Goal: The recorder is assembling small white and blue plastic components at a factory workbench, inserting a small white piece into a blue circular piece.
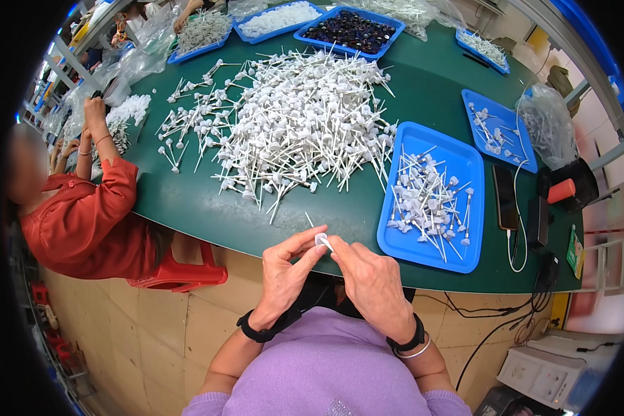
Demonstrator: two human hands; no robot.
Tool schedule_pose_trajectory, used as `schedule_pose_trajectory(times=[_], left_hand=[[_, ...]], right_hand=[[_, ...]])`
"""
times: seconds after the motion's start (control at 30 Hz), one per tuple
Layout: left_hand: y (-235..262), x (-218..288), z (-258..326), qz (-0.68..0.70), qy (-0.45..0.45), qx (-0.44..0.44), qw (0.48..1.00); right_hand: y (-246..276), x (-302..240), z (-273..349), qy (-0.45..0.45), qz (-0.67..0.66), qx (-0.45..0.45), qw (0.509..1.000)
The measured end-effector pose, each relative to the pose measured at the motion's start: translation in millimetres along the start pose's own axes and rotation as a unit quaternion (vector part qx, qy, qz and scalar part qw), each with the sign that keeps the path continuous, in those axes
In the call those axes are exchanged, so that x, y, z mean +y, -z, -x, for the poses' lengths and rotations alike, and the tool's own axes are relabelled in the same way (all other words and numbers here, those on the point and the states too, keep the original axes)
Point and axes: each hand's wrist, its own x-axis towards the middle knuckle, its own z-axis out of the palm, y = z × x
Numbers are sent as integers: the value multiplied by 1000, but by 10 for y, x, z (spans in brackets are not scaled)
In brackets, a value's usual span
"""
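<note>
Close to the table's near edge, my left hand [286,272] pinches a small white-capped piece with a thin stem [321,240] between thumb and forefinger. My right hand [373,279] meets it from the other side, its fingertips closed on the same piece. Fingers partly cover the piece, so its full shape is hidden. A big heap of similar white thin-stemmed pieces [312,125] lies beyond my hands. To the right of them, a blue tray [391,244] holds more such pieces, some with metallic collars.
Along the far side stand a blue tray of dark round parts [350,32] and a blue tray of white parts [277,19]. A smaller blue tray [509,111], a phone [505,197] and its cable lie right. A person in red [83,215] sits left on a red stool [184,270].
</note>
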Motion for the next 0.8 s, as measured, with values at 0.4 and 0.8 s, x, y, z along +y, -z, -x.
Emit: schedule_pose_trajectory(times=[0.4,0.8], left_hand=[[26,-56,-10,13,-2,-8,1000],[40,41,12,-153,-50,-11,987]], right_hand=[[-24,7,5,-6,-9,6,1000],[-24,33,8,-3,-26,13,1000]])
